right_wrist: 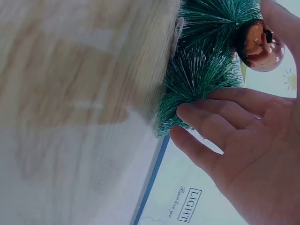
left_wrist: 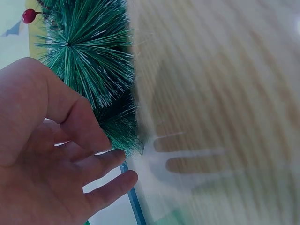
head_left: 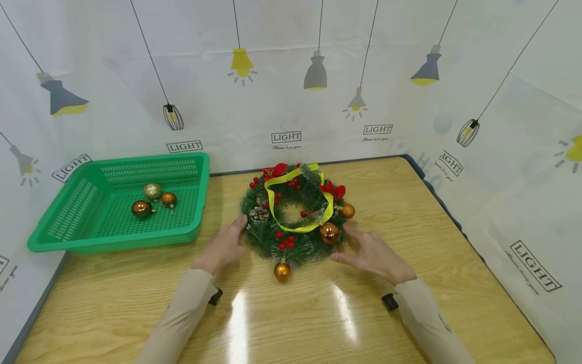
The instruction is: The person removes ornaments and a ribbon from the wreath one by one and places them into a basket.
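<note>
A green Christmas wreath [head_left: 268, 237] lies on the wooden table, dressed with red berries, red flowers and a pine cone [head_left: 259, 214]. Yellow ribbon [head_left: 270, 197] loops over its top. Three baubles hang at its edge: a shiny copper one [head_left: 329, 233], a glittery orange one [head_left: 347, 211] and a gold one [head_left: 282, 271] at the front. At the wreath's left side is my left hand [head_left: 226, 246], its loosely bent fingers right at the greenery in the left wrist view. My right hand [head_left: 374, 254] flanks the right side, fingers extended against the needles, thumb near the copper bauble.
A green plastic basket [head_left: 202, 202] stands at the left of the table, holding a pale gold bauble [head_left: 152, 190], a brown one [head_left: 142, 209] and a smaller copper one [head_left: 168, 199]. Behind the table's far edge hangs a white backdrop [head_left: 254, 111] printed with lamps.
</note>
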